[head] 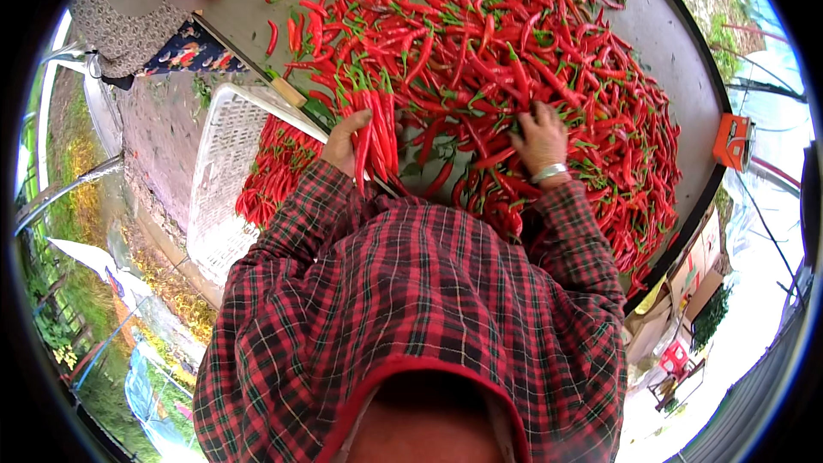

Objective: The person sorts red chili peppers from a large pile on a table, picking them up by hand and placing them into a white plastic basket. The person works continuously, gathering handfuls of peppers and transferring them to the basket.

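Note:
My left hand (345,145) is closed around a bunch of long red chili peppers (379,128). Their green stems point away from me and sit roughly level. To the right, my right hand (544,141), with a silvery band at the wrist, rests on the near part of a big pile of red chili peppers (476,32). Its fingers are spread and touch the peppers, with none visibly gripped. Below and left of the bunch stands a white plastic crate (212,154), holding chili peppers (276,161) laid closely together.
The pile covers much of a grey tabletop (685,71) with a dark raised rim. A wooden strip (287,91) lies along its left edge, by the crate. An orange box-shaped object (732,140) sits at the right rim. Another person (119,32) is at the upper left. Cardboard boxes (701,247) stand lower right.

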The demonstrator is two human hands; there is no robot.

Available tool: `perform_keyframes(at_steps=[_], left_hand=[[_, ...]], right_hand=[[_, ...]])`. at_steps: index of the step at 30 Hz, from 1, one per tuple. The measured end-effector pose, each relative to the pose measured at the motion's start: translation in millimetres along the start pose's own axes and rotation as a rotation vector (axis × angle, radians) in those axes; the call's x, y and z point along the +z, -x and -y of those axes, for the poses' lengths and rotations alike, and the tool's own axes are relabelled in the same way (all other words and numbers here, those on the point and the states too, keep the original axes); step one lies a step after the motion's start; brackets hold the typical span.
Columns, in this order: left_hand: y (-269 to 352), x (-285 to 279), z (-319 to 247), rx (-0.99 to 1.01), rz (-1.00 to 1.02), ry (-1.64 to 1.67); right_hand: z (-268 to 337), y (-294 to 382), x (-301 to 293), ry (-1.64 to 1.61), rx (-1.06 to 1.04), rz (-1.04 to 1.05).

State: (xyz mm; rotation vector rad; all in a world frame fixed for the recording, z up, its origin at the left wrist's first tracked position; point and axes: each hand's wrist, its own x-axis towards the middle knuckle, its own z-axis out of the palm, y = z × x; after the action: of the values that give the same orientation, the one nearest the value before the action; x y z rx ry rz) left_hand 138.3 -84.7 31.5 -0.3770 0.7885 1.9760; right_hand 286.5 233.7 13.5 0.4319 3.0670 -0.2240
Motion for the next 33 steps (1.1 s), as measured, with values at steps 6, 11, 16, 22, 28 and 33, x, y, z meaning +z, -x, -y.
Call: perform_keyframes(at_steps=[6, 11, 16, 22, 28, 33], left_hand=[[5, 1, -5, 0.001, -0.033, -0.024], [1, -9, -9, 0.009, 0.038, -0.062], [-1, -17, -11, 0.027, -0.009, -0.068], [-11, -15, -6, -0.054, 0.021, -0.013], [-12, 2, -9, -0.063, 0.039, -0.027], [-19, 5, 1, -0.044, 0.029, 0.030]], right_hand=[[-38, 43, -23, 0.007, -0.008, -0.187], [-77, 47, -36, -0.023, 0.187, -0.228], [-92, 29, -59, 0.213, 0.264, -0.527], [20, -20, -12, -0.179, -0.162, -0.202], [27, -19, 7, -0.203, -0.002, 0.151], [19, -25, -21, -1.340, 0.306, -0.073]])
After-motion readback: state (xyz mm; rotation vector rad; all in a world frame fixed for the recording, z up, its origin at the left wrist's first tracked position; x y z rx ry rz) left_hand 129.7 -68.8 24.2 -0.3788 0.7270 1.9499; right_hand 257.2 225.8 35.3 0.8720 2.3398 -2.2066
